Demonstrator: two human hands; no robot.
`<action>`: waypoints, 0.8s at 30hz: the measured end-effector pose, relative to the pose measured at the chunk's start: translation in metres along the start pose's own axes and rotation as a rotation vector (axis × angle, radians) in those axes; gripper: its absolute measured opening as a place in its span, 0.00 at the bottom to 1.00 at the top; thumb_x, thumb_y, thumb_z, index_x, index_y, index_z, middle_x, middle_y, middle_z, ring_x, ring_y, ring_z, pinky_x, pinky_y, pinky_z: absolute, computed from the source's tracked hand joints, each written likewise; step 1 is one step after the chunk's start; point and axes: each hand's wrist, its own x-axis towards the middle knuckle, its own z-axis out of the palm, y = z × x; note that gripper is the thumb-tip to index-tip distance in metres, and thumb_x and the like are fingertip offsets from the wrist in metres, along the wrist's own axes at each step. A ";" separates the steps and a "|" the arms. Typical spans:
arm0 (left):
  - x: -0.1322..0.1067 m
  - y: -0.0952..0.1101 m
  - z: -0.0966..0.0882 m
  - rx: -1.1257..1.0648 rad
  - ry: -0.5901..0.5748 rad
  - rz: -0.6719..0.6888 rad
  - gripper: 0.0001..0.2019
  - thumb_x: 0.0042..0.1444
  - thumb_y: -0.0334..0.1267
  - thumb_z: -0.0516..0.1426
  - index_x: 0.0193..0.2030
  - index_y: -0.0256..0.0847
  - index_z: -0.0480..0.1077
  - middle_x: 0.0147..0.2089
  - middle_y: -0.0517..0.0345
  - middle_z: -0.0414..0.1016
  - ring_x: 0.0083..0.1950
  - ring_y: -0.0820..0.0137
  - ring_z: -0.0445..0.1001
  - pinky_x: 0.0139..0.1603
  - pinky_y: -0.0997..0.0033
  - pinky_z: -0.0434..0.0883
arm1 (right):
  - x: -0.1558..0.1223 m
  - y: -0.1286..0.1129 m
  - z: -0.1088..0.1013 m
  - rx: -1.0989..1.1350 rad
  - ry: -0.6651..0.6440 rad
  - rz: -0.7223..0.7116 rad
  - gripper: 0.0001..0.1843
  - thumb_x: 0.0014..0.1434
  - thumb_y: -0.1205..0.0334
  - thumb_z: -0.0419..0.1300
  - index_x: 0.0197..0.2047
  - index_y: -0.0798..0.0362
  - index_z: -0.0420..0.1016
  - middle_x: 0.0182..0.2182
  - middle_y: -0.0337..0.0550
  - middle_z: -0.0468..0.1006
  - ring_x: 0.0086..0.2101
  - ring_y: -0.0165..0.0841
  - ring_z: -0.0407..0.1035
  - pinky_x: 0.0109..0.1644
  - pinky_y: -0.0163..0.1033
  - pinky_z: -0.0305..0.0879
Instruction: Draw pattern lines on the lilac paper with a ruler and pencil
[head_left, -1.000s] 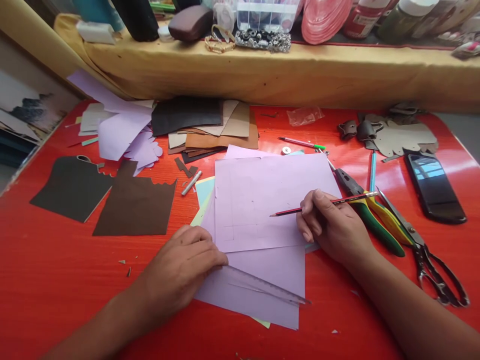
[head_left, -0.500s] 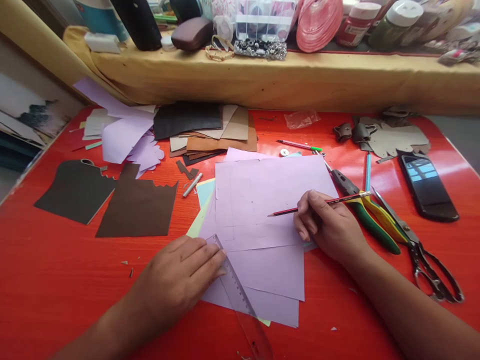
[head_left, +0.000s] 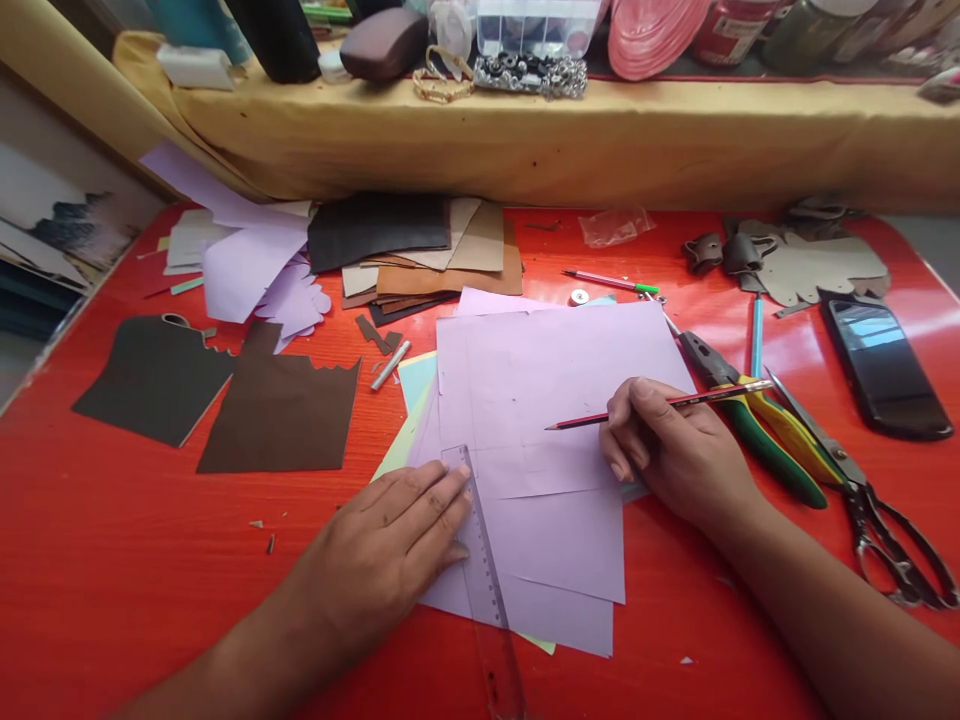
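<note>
My left hand (head_left: pixel 409 535) lies over the upper part of a clear ruler (head_left: pixel 486 580), fingers together on its left side and the thumb tip near its right edge. The ruler slants across lilac paper sheets (head_left: pixel 555 545), its lower end over the red table. Faint pencil lines show on the top lilac sheet (head_left: pixel 570 360). Above that sheet's right side, my right hand (head_left: pixel 667 440) grips a red and black pencil (head_left: pixel 577 422) between thumb and fingers. The pencil's tip points left; I cannot tell whether it touches the paper.
Right of my right hand lie pliers (head_left: pixel 772 440), scissors (head_left: pixel 862 500) and a phone (head_left: pixel 889 365). Brown leather pieces (head_left: pixel 281 415) are on the left, and stacked leather (head_left: pixel 382 235) at the back. A cloth-covered ledge (head_left: pixel 525 145) with jars and boxes borders the red table (head_left: pixel 187 600).
My left hand and the ruler have moved right and slightly up, and the ruler stands more upright. My right hand keeps the pencil in nearly the same pose. The view has shifted slightly.
</note>
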 end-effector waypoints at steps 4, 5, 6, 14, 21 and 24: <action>0.000 -0.001 -0.003 -0.020 -0.020 0.002 0.14 0.81 0.35 0.55 0.62 0.32 0.78 0.66 0.49 0.83 0.66 0.54 0.81 0.66 0.50 0.77 | -0.001 -0.002 0.001 -0.031 -0.009 -0.003 0.26 0.69 0.41 0.71 0.30 0.53 0.82 0.15 0.33 0.63 0.18 0.31 0.69 0.24 0.36 0.59; -0.001 -0.001 -0.004 -0.029 -0.028 0.005 0.14 0.81 0.35 0.55 0.63 0.33 0.78 0.67 0.50 0.82 0.66 0.55 0.81 0.66 0.51 0.77 | -0.002 -0.002 0.000 -0.041 -0.010 -0.003 0.26 0.70 0.41 0.71 0.30 0.53 0.82 0.16 0.33 0.63 0.18 0.31 0.70 0.24 0.36 0.60; -0.001 -0.002 -0.004 -0.039 -0.035 0.007 0.14 0.81 0.35 0.55 0.63 0.33 0.78 0.67 0.50 0.82 0.66 0.55 0.80 0.66 0.52 0.78 | -0.002 -0.002 0.000 -0.048 -0.009 -0.005 0.26 0.70 0.40 0.71 0.30 0.53 0.82 0.16 0.33 0.63 0.18 0.31 0.69 0.24 0.36 0.60; -0.002 -0.005 -0.006 -0.071 -0.058 -0.004 0.14 0.81 0.35 0.54 0.62 0.34 0.78 0.68 0.47 0.81 0.68 0.55 0.80 0.66 0.51 0.79 | -0.002 -0.001 0.001 -0.060 -0.012 -0.011 0.26 0.70 0.41 0.70 0.30 0.53 0.83 0.16 0.33 0.63 0.18 0.31 0.69 0.24 0.36 0.61; -0.004 -0.005 -0.006 -0.049 -0.076 0.002 0.15 0.81 0.34 0.54 0.65 0.33 0.77 0.70 0.48 0.80 0.70 0.55 0.78 0.69 0.52 0.77 | -0.002 0.001 -0.002 -0.081 -0.019 -0.028 0.25 0.72 0.41 0.69 0.31 0.52 0.83 0.16 0.33 0.63 0.18 0.31 0.68 0.24 0.37 0.61; -0.004 -0.005 -0.005 -0.053 -0.075 -0.005 0.15 0.81 0.34 0.54 0.65 0.33 0.77 0.70 0.48 0.80 0.70 0.56 0.78 0.71 0.52 0.75 | -0.002 0.002 -0.003 -0.101 -0.021 -0.028 0.25 0.73 0.42 0.67 0.31 0.52 0.83 0.16 0.33 0.64 0.18 0.32 0.68 0.24 0.37 0.62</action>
